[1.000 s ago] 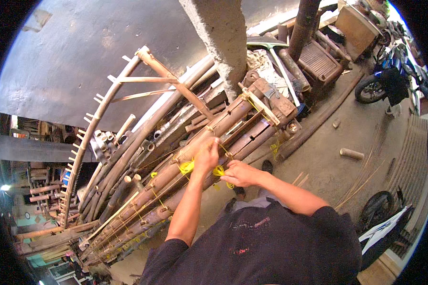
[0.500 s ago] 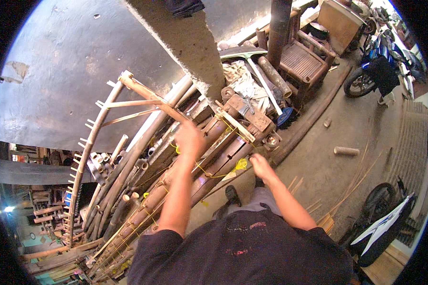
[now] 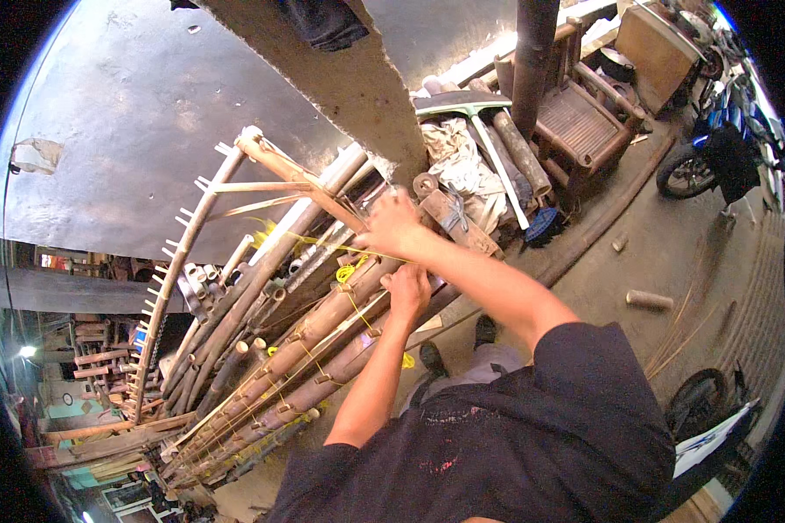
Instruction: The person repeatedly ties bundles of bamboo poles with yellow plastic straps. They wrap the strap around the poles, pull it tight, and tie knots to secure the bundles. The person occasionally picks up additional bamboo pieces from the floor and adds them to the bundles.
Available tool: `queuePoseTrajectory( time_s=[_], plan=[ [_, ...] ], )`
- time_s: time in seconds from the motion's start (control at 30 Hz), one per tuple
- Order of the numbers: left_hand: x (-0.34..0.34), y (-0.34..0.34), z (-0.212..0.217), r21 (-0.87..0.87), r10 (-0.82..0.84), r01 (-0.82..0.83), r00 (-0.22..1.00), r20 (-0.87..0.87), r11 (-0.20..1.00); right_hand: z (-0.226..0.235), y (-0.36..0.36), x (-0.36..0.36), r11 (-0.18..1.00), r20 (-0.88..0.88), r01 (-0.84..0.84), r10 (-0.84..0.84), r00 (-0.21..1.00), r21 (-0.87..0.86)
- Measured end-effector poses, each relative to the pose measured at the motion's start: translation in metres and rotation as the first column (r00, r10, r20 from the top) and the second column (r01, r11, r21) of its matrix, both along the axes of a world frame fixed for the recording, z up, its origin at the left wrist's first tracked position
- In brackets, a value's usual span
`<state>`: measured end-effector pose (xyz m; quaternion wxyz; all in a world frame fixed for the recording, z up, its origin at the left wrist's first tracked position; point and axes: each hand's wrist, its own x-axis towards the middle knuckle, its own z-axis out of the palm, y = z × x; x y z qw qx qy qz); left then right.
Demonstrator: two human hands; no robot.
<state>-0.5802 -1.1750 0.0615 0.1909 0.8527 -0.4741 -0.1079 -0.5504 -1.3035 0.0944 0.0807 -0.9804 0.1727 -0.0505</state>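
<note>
My left hand [image 3: 407,294] is closed over the upper end of the bamboo poles, where a taut yellow cord [image 3: 377,254] reaches its fingers. Crossing over to the far side of it, my right hand [image 3: 391,224] is smeared by motion, and what its fingers do is unclear. Beneath both hands, long brown bamboo poles [image 3: 310,338] lie side by side on a slant, with yellow cord tied along them at intervals. A small yellow coil [image 3: 346,273] sits on the poles left of my left hand. Blurred loose yellow strands [image 3: 270,234] swing farther left.
A bamboo frame with pegs [image 3: 171,261] stands at the left, beside stacked bamboo tubes [image 3: 227,336]. A concrete pillar [image 3: 340,83] rises beyond my hands. To the far right are a wooden block [image 3: 452,218], pale cloth [image 3: 464,166], a bamboo chair [image 3: 582,122] and a motorcycle [image 3: 715,157].
My right hand has swung left across the poles, past my left hand. My left hand has come nearer and to the right. The yellow cord now stretches leftward, and the whole view has shifted.
</note>
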Motion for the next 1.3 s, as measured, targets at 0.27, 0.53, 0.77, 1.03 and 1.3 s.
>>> queuePoseTrajectory(
  time_s=[0.27, 0.53, 0.77, 1.03, 1.3],
  plan=[
    [0.016, 0.021, -0.079, -0.276, -0.051, 0.076, 0.994, 0.097, 0.958, 0.058, 0.005, -0.120, 0.479, 0.370, -0.520, 0.375, 0.850, 0.707],
    [0.050, -0.044, 0.030, -0.454, 0.010, -0.278, 0.861, -0.508, 0.846, -0.065, 0.077, -0.210, 0.747, 0.218, -0.269, 0.168, 0.961, 0.608],
    [0.149, -0.079, -0.057, -0.154, 0.132, -0.133, 0.991, -0.018, 0.979, -0.060, 0.105, -0.213, 0.942, 0.077, -0.129, 0.110, 0.991, 0.309],
    [0.204, 0.192, 0.040, -0.087, 0.123, -0.112, 0.983, 0.138, 0.990, -0.064, 0.289, -0.128, 0.505, 0.151, -0.135, 0.010, 0.989, 0.852],
    [0.152, 0.332, -0.013, 0.189, 0.027, -0.027, 1.000, 0.004, 0.982, -0.089, 0.401, 0.003, 0.009, 0.135, -0.435, -0.956, 0.260, 0.901]
  ],
)
